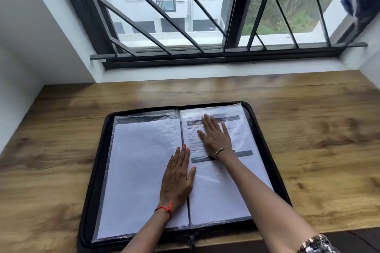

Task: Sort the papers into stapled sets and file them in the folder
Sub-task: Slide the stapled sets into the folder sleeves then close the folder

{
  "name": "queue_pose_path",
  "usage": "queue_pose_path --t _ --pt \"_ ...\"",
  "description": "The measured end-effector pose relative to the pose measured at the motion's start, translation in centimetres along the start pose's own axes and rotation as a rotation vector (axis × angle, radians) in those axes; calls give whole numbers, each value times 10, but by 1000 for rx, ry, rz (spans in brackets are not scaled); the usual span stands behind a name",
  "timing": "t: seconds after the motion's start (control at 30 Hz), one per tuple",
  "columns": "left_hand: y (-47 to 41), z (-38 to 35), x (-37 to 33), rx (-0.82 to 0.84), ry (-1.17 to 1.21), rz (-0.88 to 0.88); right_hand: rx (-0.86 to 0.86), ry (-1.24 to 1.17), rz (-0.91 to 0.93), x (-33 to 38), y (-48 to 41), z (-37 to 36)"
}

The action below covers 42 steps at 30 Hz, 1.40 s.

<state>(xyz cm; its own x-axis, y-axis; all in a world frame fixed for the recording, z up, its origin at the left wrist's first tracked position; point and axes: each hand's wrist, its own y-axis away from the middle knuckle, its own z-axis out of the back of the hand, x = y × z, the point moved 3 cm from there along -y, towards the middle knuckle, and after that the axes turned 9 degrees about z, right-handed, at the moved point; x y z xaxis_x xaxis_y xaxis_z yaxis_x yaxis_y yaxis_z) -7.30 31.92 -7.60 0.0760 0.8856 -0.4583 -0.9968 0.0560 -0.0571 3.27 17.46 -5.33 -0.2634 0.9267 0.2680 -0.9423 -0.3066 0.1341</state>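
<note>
A black zip folder (pixel 265 129) lies open on the wooden desk, its clear plastic sleeves spread like a book. The left sleeve (pixel 135 170) shows a blank white sheet. The right sleeve holds a printed paper (pixel 232 187) with dark bars and text. My left hand (pixel 177 178) lies flat with straight fingers across the spine, low in the folder. My right hand (pixel 214 136) lies flat on the upper part of the printed paper, fingers straight and slightly spread. Neither hand holds anything.
The wooden desk (pixel 318 129) stretches wide on both sides of the folder. A barred window (pixel 185 16) and its sill stand behind the desk. White walls close in at the left and right.
</note>
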Motion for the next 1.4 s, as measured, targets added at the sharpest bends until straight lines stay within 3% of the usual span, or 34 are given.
queue_pose_path --t 0.33,0.47,0.57,0.7,0.83,0.93,1.2,1.4 --pt "2 3 -3 15 -8 13 -141 -4 -266 -75 43 20" --pt "4 4 -2 7 14 15 -205 -62 -89 -25 54 15" --pt "3 7 -2 -3 108 23 -140 6 26 27 68 -3" --pt "4 11 5 8 323 66 -24 -119 83 73 91 -33" --pt "3 7 6 32 142 17 2 -16 106 60 107 -35" --pt "3 6 6 39 42 -16 52 -16 32 41 116 -31" --pt "-1 10 10 82 -4 -33 -98 29 -108 -32 150 -22" --pt "17 36 48 23 -10 143 -174 -19 -292 -60 163 -19"
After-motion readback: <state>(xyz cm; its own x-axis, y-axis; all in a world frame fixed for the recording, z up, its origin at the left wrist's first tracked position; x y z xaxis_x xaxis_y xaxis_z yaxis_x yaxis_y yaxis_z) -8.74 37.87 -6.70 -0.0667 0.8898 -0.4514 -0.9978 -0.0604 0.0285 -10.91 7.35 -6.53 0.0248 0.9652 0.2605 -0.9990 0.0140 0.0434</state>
